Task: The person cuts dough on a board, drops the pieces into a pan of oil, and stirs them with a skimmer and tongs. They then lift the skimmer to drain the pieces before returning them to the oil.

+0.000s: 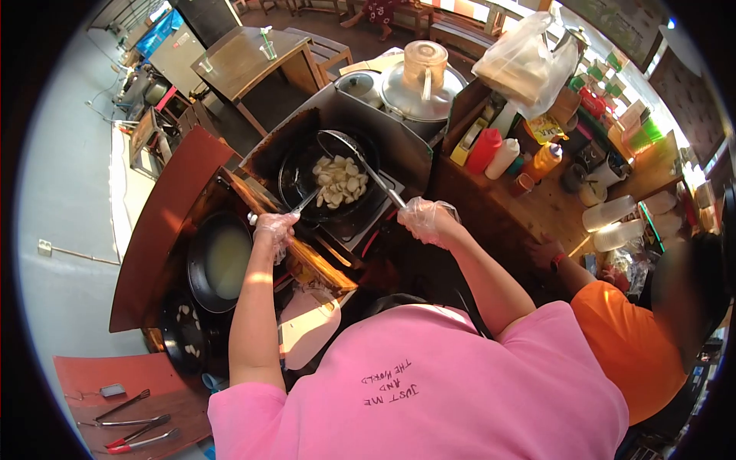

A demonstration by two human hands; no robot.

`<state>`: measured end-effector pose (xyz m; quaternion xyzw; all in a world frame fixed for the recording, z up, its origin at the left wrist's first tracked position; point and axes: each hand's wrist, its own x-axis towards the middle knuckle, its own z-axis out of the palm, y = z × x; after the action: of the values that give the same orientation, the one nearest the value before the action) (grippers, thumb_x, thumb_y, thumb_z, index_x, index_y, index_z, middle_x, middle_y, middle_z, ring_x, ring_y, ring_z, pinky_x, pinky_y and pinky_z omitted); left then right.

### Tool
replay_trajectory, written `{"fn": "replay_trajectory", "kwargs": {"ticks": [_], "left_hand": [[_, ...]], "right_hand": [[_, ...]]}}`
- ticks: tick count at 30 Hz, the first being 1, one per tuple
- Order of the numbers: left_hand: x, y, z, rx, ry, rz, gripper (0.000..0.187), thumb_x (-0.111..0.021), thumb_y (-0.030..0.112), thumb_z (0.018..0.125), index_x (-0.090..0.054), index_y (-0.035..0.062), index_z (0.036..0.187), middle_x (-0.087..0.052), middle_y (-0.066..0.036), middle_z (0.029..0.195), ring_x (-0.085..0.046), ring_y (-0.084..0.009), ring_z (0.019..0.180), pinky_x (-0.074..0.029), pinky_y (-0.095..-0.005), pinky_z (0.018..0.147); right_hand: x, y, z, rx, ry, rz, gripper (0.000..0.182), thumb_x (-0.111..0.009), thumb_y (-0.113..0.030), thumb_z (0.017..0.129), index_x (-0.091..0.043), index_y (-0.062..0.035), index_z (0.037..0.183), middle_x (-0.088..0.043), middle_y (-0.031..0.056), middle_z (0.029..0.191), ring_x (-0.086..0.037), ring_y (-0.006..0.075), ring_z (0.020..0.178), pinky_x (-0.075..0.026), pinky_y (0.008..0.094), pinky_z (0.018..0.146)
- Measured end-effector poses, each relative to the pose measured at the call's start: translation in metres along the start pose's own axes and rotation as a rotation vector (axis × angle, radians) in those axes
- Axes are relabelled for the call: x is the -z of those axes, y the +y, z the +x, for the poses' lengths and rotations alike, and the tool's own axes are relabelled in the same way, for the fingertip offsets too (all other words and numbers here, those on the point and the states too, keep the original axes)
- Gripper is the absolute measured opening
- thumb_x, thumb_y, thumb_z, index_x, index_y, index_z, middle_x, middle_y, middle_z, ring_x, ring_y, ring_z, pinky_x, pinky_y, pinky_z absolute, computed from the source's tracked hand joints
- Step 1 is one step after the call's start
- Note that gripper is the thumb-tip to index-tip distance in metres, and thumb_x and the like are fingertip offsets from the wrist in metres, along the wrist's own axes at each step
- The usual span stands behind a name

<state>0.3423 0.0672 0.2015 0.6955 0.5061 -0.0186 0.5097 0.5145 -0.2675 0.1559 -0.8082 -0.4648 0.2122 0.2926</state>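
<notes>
A black wok (295, 172) sits on a burner and holds several pale pieces of food (340, 182). My right hand (425, 220), in a thin plastic glove, grips the long handle of a wire skimmer (343, 142) whose head rests over the wok's far side. My left hand (274, 228), also gloved, holds a slim metal utensil (307, 201) whose tip reaches the wok's near rim. Both arms stretch out from my pink shirt (429, 383).
A second wok (220, 262) with pale liquid stands to the left, and a dark pan (182, 337) with a few pieces below it. Tongs (132, 431) lie on a red surface. A lidded pot (420, 86), sauce bottles (493, 150) and a person in orange (630, 337) are to the right.
</notes>
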Motion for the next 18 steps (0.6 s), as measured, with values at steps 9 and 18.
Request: {"fn": "replay_trajectory", "kwargs": {"ticks": [9, 18], "left_hand": [[0.021, 0.009, -0.024, -0.306, -0.025, -0.073, 0.021, -0.067, 0.016, 0.091, -0.066, -0.0024, 0.082, -0.060, -0.006, 0.061, -0.055, -0.0144, 0.046, -0.051, -0.0288, 0.041], [0.037, 0.030, -0.088, -1.114, 0.204, 0.814, 0.028, -0.059, 0.021, 0.093, -0.059, 0.0007, 0.075, -0.064, -0.019, 0.073, -0.065, -0.0368, 0.070, -0.052, -0.0470, 0.065]], "right_hand": [[0.016, -0.026, -0.008, -0.495, 0.046, 0.447, 0.019, -0.057, -0.021, 0.091, -0.068, -0.0065, 0.083, -0.057, 0.0074, 0.058, -0.060, 0.0199, 0.051, -0.046, 0.0365, 0.045], [0.009, 0.004, -0.007, -0.399, 0.040, 1.070, 0.023, -0.065, -0.025, 0.090, -0.070, -0.0024, 0.089, -0.056, 0.0001, 0.061, -0.053, 0.0114, 0.046, -0.036, 0.0283, 0.036]]}}
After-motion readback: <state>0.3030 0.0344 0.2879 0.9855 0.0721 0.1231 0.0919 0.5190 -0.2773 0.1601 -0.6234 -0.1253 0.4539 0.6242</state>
